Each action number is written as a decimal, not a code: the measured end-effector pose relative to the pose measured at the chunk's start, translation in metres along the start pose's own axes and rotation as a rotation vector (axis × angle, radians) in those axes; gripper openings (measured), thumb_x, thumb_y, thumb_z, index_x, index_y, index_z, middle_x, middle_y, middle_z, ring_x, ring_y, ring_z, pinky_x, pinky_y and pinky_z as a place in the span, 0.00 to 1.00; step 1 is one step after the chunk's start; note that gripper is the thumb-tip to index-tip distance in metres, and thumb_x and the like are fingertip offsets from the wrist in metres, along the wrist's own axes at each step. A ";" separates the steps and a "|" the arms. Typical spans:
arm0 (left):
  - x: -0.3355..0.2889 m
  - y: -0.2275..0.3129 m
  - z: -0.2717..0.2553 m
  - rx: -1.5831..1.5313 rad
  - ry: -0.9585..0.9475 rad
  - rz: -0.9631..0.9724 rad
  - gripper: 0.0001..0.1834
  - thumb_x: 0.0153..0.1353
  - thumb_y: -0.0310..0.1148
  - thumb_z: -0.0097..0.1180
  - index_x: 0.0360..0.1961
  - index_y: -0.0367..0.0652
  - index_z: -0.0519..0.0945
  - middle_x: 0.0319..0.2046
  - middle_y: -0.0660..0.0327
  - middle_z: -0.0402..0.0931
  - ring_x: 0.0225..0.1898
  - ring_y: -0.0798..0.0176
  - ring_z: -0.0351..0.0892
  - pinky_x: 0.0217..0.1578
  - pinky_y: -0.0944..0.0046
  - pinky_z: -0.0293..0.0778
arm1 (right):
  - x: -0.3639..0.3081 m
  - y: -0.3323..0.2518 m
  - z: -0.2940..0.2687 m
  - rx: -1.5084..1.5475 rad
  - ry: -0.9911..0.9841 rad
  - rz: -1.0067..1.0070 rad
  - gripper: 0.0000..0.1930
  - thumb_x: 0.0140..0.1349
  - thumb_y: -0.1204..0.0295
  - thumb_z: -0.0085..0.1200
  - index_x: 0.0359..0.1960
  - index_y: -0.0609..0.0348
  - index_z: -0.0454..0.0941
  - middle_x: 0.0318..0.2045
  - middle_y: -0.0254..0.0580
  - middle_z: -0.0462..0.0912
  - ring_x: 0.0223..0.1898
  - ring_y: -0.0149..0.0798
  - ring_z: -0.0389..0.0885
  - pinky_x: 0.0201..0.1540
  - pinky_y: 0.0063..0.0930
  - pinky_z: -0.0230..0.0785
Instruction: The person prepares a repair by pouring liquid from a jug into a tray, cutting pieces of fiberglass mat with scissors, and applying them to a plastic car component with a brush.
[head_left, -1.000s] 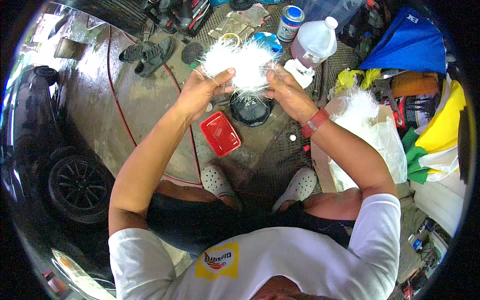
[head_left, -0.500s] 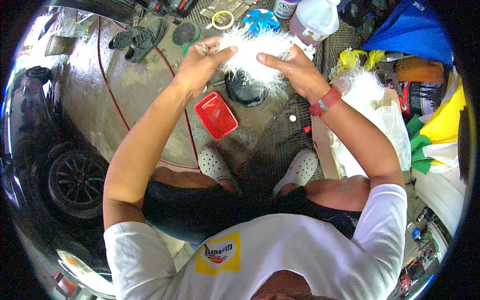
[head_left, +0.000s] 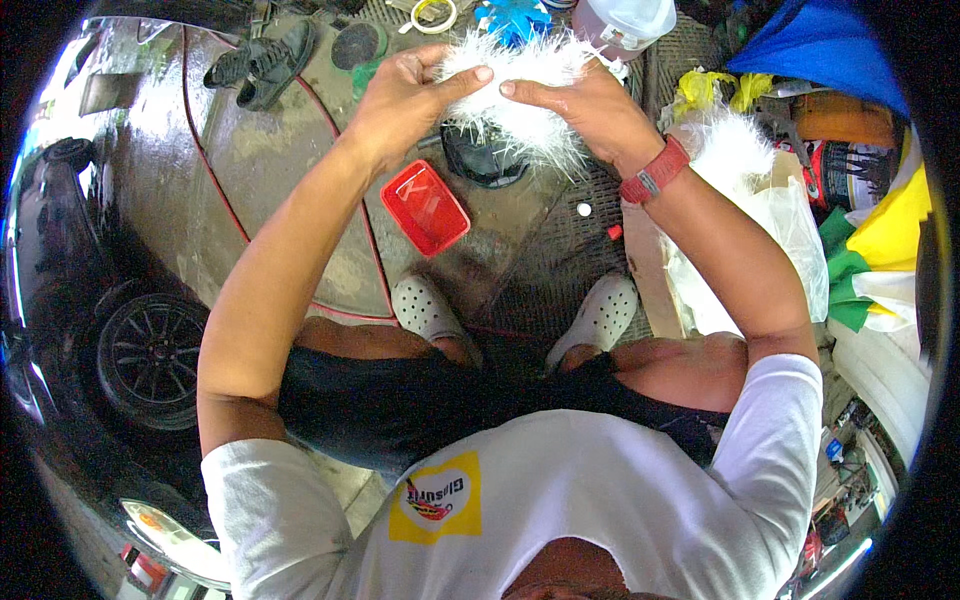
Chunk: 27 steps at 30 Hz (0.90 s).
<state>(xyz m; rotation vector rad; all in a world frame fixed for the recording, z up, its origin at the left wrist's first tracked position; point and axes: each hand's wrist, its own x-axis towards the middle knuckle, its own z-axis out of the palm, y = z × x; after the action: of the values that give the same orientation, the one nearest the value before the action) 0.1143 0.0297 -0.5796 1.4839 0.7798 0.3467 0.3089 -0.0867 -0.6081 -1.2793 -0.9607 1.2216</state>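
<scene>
Both hands hold a shaggy white wool pad (head_left: 535, 100) in front of me, its long fibres sticking out on all sides. My left hand (head_left: 405, 105) grips its left edge, with the thumb lying on top. On the opposite edge my right hand (head_left: 600, 110) grips it too, its thumb pointing inward toward the other thumb. The fingers underneath are partly hidden. Below the pad, a round black object (head_left: 480, 165) is partly covered by it. Closer to my feet, a red plastic tub (head_left: 440, 230) sits on the wet floor.
Another fluffy white piece (head_left: 735, 150) lies on cardboard and plastic at right. A translucent jug (head_left: 625, 22), blue item (head_left: 512, 20) and tape roll (head_left: 433, 14) stand beyond. Left are sandals (head_left: 265, 65), a red hose (head_left: 225, 200) and a black car wheel (head_left: 155, 360).
Hands and pad appear slightly higher in the view, while the tub, jug and other floor things have also shifted upward. Both hands keep their hold; the thumbs are closer together.
</scene>
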 end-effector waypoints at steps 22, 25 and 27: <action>0.000 0.007 0.003 0.273 0.047 0.068 0.17 0.66 0.42 0.70 0.46 0.38 0.86 0.37 0.63 0.87 0.38 0.74 0.80 0.42 0.70 0.75 | 0.002 -0.018 -0.004 -0.516 0.001 -0.049 0.16 0.63 0.62 0.68 0.45 0.62 0.84 0.36 0.41 0.88 0.34 0.35 0.84 0.41 0.33 0.77; 0.000 0.010 0.005 0.309 0.052 0.046 0.18 0.64 0.41 0.71 0.46 0.37 0.88 0.38 0.62 0.88 0.38 0.73 0.81 0.43 0.69 0.76 | 0.004 0.005 -0.005 -0.459 0.063 -0.110 0.19 0.62 0.55 0.70 0.39 0.61 0.87 0.31 0.43 0.89 0.31 0.38 0.84 0.39 0.37 0.76; 0.000 0.005 0.004 0.214 0.066 0.043 0.18 0.64 0.40 0.71 0.46 0.37 0.88 0.39 0.61 0.88 0.38 0.72 0.81 0.43 0.68 0.76 | 0.003 0.006 -0.001 -0.398 0.092 -0.215 0.19 0.62 0.55 0.69 0.40 0.61 0.87 0.31 0.44 0.89 0.31 0.40 0.85 0.40 0.37 0.76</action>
<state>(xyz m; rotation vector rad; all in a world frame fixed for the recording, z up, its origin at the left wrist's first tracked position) 0.1181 0.0277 -0.5751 1.6983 0.8595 0.3543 0.3101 -0.0847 -0.6144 -1.4804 -1.2804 0.8219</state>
